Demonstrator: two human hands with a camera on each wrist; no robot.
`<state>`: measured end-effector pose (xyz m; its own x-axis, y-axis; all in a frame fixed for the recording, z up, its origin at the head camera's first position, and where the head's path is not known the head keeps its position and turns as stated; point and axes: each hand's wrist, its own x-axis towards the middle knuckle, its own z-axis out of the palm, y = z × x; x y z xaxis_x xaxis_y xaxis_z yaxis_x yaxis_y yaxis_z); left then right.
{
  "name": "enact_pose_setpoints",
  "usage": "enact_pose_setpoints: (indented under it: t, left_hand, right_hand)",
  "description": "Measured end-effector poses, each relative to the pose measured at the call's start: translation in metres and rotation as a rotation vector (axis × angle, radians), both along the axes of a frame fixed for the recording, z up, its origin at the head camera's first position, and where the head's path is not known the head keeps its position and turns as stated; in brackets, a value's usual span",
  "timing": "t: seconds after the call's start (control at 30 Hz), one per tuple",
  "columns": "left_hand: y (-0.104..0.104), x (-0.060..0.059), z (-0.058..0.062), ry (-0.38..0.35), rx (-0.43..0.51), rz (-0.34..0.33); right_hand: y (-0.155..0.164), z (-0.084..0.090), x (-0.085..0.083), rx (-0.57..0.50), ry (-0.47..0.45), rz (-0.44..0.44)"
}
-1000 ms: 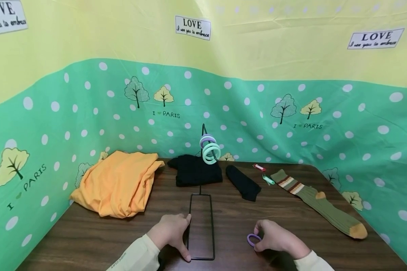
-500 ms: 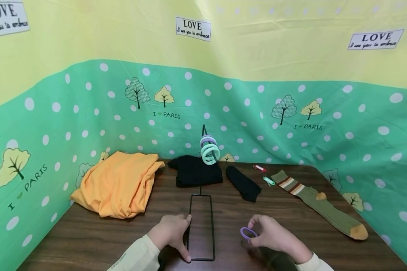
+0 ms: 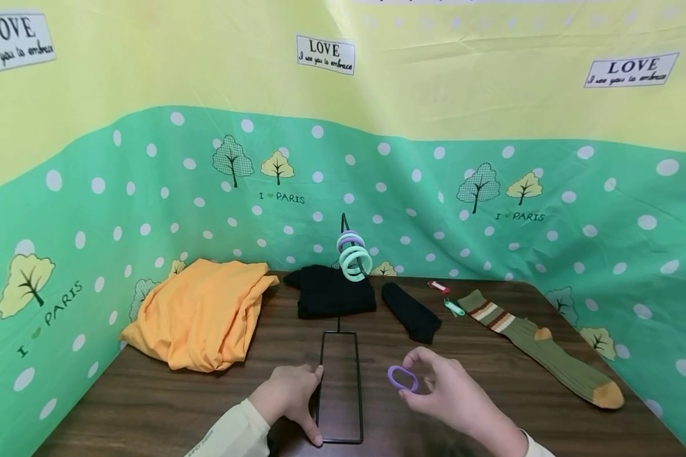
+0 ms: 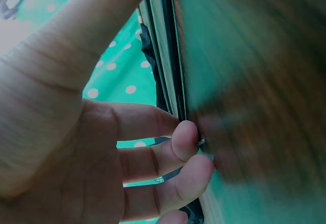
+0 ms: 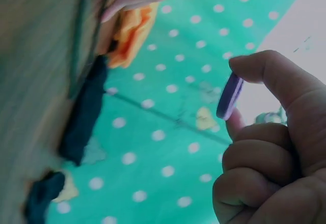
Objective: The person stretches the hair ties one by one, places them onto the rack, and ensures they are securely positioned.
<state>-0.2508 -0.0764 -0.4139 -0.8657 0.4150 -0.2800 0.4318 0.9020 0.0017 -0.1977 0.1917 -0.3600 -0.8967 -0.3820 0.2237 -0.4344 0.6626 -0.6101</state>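
My right hand (image 3: 434, 384) pinches a purple ring (image 3: 403, 378) above the table, right of a black wire stand's base (image 3: 339, 386). In the right wrist view the purple ring (image 5: 229, 95) sits edge-on between thumb and fingers. My left hand (image 3: 290, 397) grips the left rail of that base, thumb along the wire; the left wrist view shows its fingers (image 4: 168, 152) curled on the black wire (image 4: 170, 56). The stand's upright peg carries green and purple rings (image 3: 353, 255) at the back.
An orange cloth (image 3: 200, 311) lies at the left. A black folded garment (image 3: 334, 291) and a black sock (image 3: 411, 311) lie behind the stand. A striped green sock (image 3: 543, 346) lies at the right, with small clips (image 3: 446, 297) near it. Fabric walls surround the table (image 3: 148, 406).
My right hand has lifted the purple ring off the table and carried it left and up toward the stand. The left hand has stayed on the base.
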Motion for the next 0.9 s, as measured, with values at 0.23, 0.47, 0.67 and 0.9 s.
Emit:
enact_pose_setpoints:
  t: [0.23,0.47,0.67,0.9]
  left_hand:
    - [-0.002,0.0,-0.001,0.001,0.007,0.002]
    - [-0.001,-0.002,-0.002,-0.006,0.006,-0.003]
    - [0.0,-0.002,-0.001,-0.009,0.019,-0.007]
    - [-0.001,-0.002,-0.003,-0.005,0.006,-0.003]
  right_hand:
    - [-0.026,0.023,0.014,-0.046,0.376,-0.026]
    - [-0.046,0.061,0.01,-0.137,0.999,0.03]
    - [-0.06,0.096,-0.002,-0.099,1.213,-0.022]
    - [-0.068,0.102,-0.025,-0.03,1.152,-0.083]
